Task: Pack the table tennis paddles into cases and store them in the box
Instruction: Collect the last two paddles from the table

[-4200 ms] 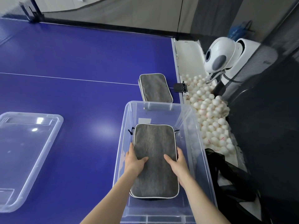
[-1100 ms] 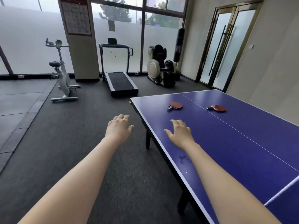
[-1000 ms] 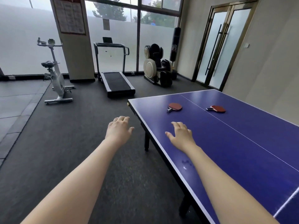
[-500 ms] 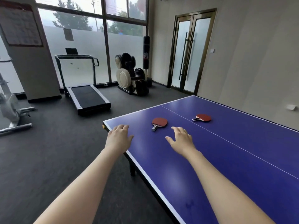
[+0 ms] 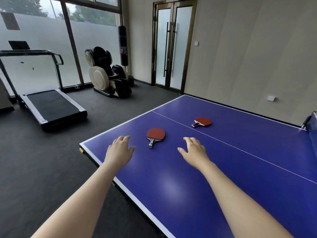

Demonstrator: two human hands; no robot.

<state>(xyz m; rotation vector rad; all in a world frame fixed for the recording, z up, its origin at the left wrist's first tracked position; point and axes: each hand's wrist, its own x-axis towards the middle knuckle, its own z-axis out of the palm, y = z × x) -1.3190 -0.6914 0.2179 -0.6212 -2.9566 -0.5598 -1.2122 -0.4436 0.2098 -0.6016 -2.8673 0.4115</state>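
No writing can be read anywhere. The tall black cylindrical punching bag [image 5: 123, 48] hanging by the window carries a pale reddish mark halfway down, too blurred to make out. The short handle of the nearer red round table tennis paddle [image 5: 155, 134], lying on the blue surface [image 5: 188, 194], bears a small pale patch, too small to tell whether it is a label
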